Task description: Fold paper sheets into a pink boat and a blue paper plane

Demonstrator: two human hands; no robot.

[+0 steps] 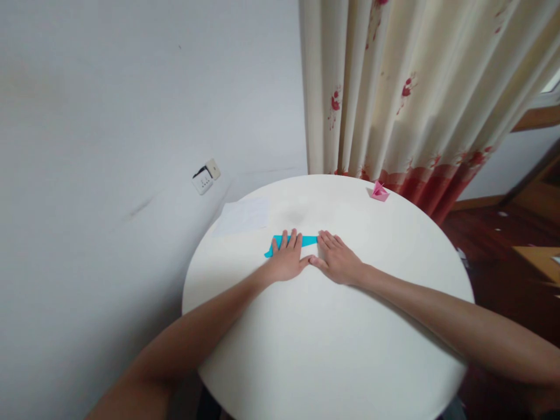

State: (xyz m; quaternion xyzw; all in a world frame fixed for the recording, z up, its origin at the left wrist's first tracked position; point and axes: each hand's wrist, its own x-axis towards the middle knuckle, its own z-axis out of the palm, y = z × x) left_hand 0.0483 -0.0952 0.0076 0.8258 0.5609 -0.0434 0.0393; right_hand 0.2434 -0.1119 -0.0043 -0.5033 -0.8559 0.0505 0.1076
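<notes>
A folded turquoise paper [308,240] lies flat on the round white table [332,350]. My left hand [286,258] presses down on its left part with the fingers spread flat. My right hand [338,259] lies flat at the paper's right end, fingertips touching its edge. The two thumbs meet below the paper. Most of the paper is hidden under my hands; only a long strip and a corner at the left show.
A small pink folded paper figure [379,192] stands near the table's far edge. A white sheet [243,215] lies at the far left of the table. A wall socket [204,177] is on the wall, a flowered curtain [406,93] hangs behind, and wooden floor [503,245] lies to the right.
</notes>
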